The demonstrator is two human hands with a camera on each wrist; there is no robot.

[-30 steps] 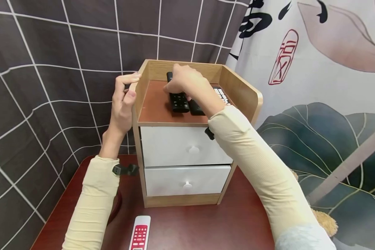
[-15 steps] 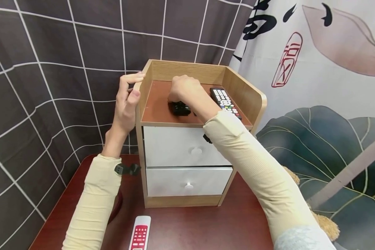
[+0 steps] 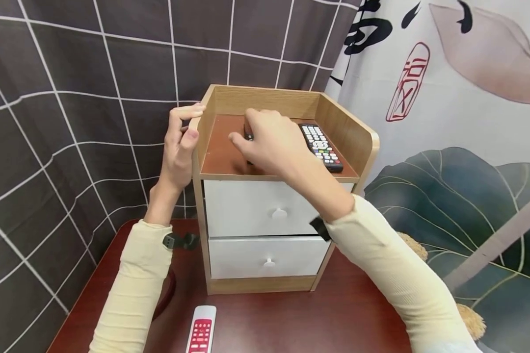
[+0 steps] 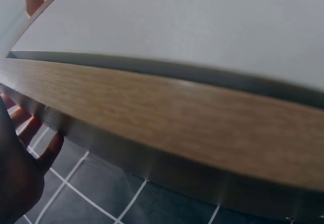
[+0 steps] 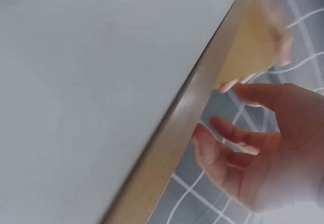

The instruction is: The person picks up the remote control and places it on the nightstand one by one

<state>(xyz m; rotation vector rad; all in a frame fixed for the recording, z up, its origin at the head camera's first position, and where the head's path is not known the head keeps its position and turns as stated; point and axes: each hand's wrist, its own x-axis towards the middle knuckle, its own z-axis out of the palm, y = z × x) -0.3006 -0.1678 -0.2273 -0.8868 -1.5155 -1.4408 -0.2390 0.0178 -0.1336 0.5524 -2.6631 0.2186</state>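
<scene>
A small wooden cabinet [image 3: 265, 99] with two white drawers stands on the table. My right hand [image 3: 276, 142] is over its brown top, thumb apart from the fingers. In the right wrist view the fingers [image 5: 210, 145] bend loosely around nothing. Beneath this hand a black remote control [image 3: 248, 131] is mostly hidden. To its right lies a black remote with white buttons [image 3: 320, 147]. My left hand [image 3: 176, 152] rests against the cabinet's left side panel, fingertips at the upper edge. The left wrist view shows its fingers [image 4: 50, 150] touching the panel's outer face.
A white remote control with a red key area [image 3: 200, 329] lies on the reddish-brown table [image 3: 291, 323] before the cabinet. Behind hangs a dark gridded curtain [image 3: 92, 98]. A patterned curtain [image 3: 468, 122] is at the right, with fuzzy tan things [image 3: 470, 321] below.
My right hand was over the left black remote with fingers pointing down; it has turned and its thumb now spreads left, away from the fingers. The left hand stays at the panel.
</scene>
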